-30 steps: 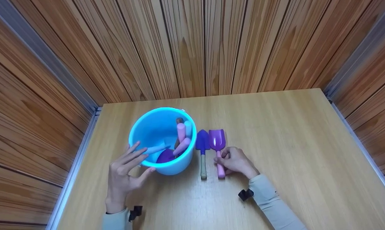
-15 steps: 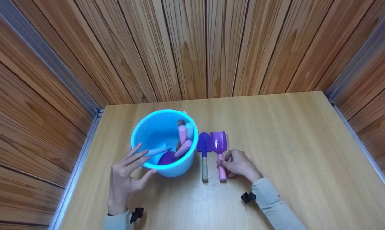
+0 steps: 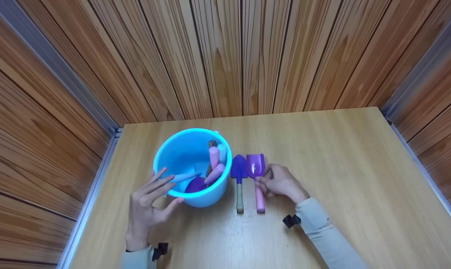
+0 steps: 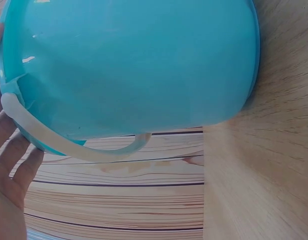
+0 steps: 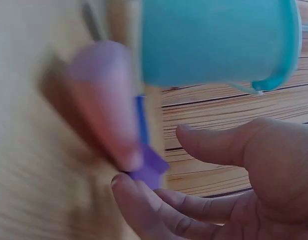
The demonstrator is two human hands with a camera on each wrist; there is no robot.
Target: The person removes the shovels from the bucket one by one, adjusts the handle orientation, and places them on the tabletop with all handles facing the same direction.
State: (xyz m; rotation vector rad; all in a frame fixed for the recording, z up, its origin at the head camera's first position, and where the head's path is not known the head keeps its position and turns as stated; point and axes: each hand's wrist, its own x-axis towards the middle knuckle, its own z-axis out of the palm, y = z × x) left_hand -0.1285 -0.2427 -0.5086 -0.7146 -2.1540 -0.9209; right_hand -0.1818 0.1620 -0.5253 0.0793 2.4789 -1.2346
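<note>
A light-blue bucket (image 3: 221, 192) stands on the table, several toy tools with pink, blue and brown handles inside it. My left hand (image 3: 145, 211) rests at its near left rim, fingers spread and fairly straight. The left wrist view shows those fingertips at the rim, beside the white bail handle (image 4: 84, 151). To the bucket's right lie two toy tools side by side. One is a blue-purple trowel (image 3: 239, 168) with a dull green handle, the other a purple shovel (image 3: 260, 203) with a pink handle. My right hand (image 3: 283, 183) touches the shovel's neck, thumb and fingers apart in the right wrist view.
The wooden table (image 3: 334, 160) reaches from the paneled back wall (image 3: 229, 56) toward me. Metal-framed wood panels close in the left side (image 3: 42, 149) and the right side (image 3: 442, 142). A small black device (image 3: 291, 220) sits on the right wrist.
My right hand has slid forward along the shovel, from the middle of its pink handle up to the neck by the blade. The left hand stays at the bucket's rim.
</note>
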